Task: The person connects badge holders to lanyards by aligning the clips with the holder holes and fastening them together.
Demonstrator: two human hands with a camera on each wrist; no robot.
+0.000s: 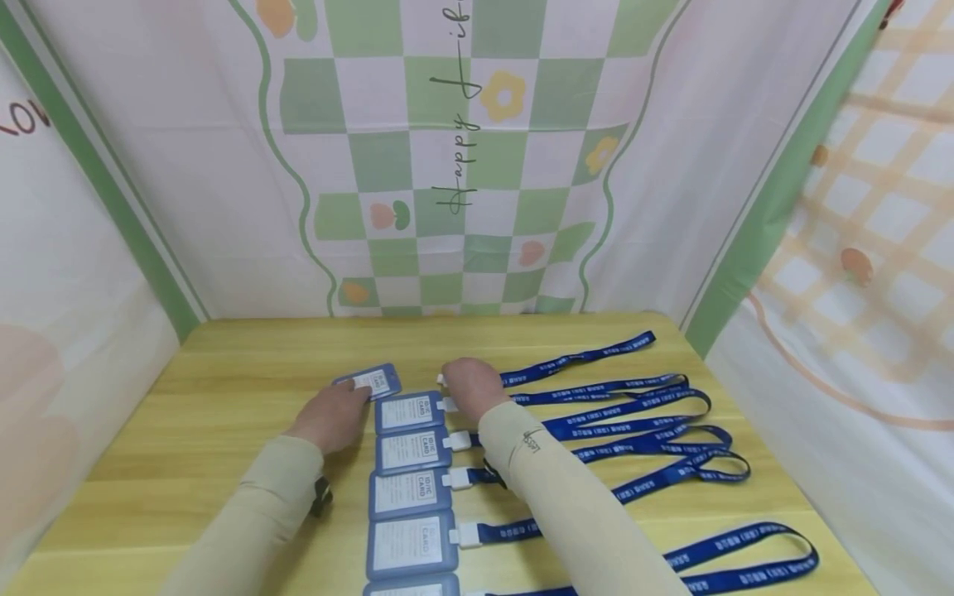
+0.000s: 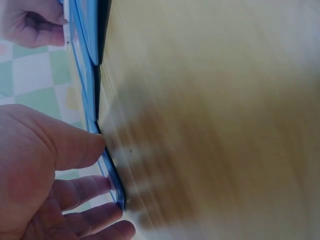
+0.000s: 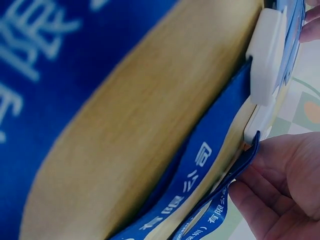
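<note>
At the far end of a column of card holders, my left hand grips a blue-framed ID card holder by its edges. It sits slightly askew to the others. In the left wrist view, the thumb and fingers lie along the holder's dark rim, close over the wood. My right hand pinches the farthest blue lanyard near its white clip end. The right wrist view shows this lanyard folded between thumb and fingers, beside a white clip of a neighbouring lanyard.
Several ID card holders line up toward me on the wooden table, white clips on their right. Their blue lanyards stretch rightward in loops, partly under my right forearm. A patterned cloth hangs behind the table's back edge.
</note>
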